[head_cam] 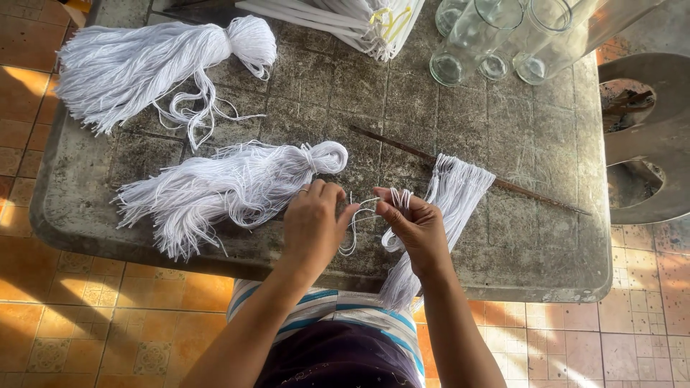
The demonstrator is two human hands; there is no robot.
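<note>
Weathered grey stone table (503,144) fills most of the view, its top scored into squares and stained dark, standing on a floor of orange patterned tiles (86,302) lit by patches of sun; both hands work close together over the near edge of the table, just above the person's striped top (338,309)

Left hand (313,226) is clenched, thumb and fingertips pinching a few white strands (363,208) that run across the short gap to the right hand (413,226); that hand is closed too, with loops of the same white thread wound over its fingers and showing above the knuckles — a loose loop hangs down between the 2 hands; behind and under the right hand lies a flat hank of white thread (453,190), its top on the table beside a thin dark stick (467,169) and its tail falling over the table edge toward the lap; the stick lies slantwise across the table, running from near the middle out to the right

Just beside the left hand, touching or nearly touching its knuckles, lies a tied white tassel (223,187) with its knotted head pointing right and its fringe spread left; a 2nd, fuller tassel (144,65) lies well apart at the far left corner; at the far edge sits a bundle of white cords (345,21) bound with a yellow tie — next to it, clear glass bottles (496,36) lie on their sides at the far right; a grey curved stone object (647,136) stands off the right end of the table
</note>
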